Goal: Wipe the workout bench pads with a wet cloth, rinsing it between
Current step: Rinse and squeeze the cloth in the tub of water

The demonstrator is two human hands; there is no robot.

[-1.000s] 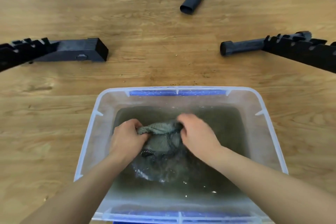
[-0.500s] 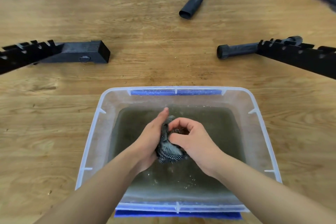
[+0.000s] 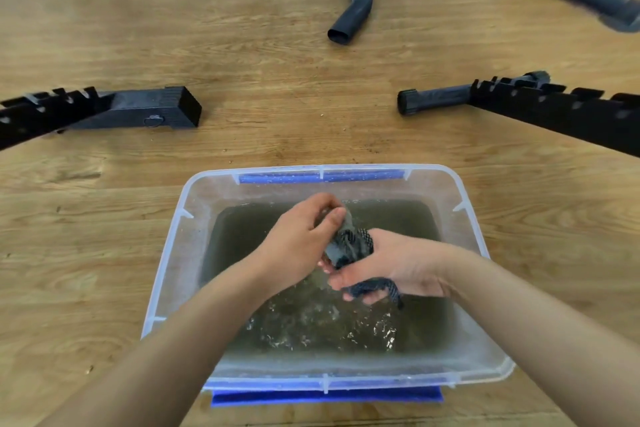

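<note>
From the head view, I judge myself to be in the rinsing step, wringing rather than wiping; the dark grey patterned wet cloth [image 3: 349,243] is bunched into a thick twist just above the murky water [image 3: 311,326] in the clear plastic tub with blue handles [image 3: 173,246], which sits on the wooden plank floor [image 3: 277,97]. My left hand [image 3: 298,239] has its fingers curled and pinching the far, upper end of the twist; my right hand [image 3: 398,267] lies palm up with its fingers wrapped round the near, lower part.

The cloth's long axis runs from far-left and high to near-right and low; a loose tail pokes out under my right hand and points down toward the water.

Next I would want a firm counter-twist over the tub, so drips fall inside; the bench pads are not in view, only black metal frame bars [image 3: 138,109] beyond.
</note>
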